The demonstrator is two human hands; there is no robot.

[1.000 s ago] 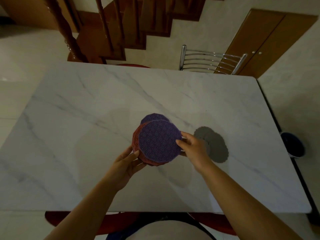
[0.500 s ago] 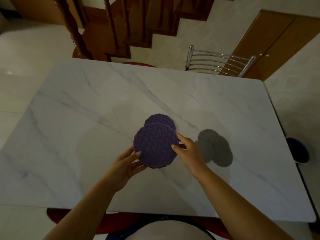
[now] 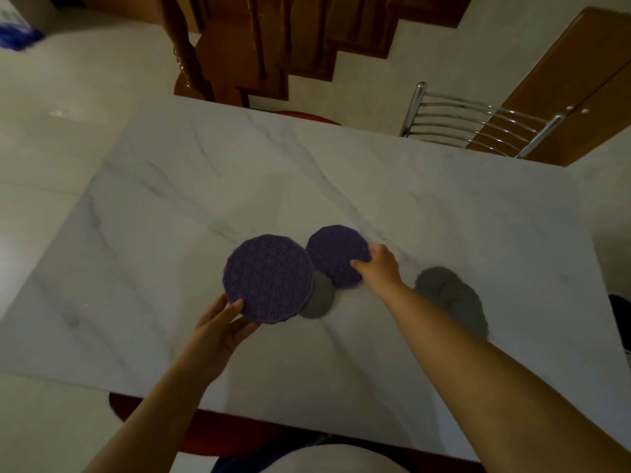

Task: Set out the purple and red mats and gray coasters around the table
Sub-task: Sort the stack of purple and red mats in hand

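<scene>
Purple mat (image 3: 269, 278) pinched at near edge by left hand (image 3: 218, 332), mid-table; right hand (image 3: 379, 264) grips second purple mat (image 3: 336, 256) just right. Gray coasters (image 3: 450, 297) farther right on marble table (image 3: 205, 186).

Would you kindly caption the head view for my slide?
Left hand and right hand each hold a purple mat over a marble table; gray coasters lie nearby.
</scene>
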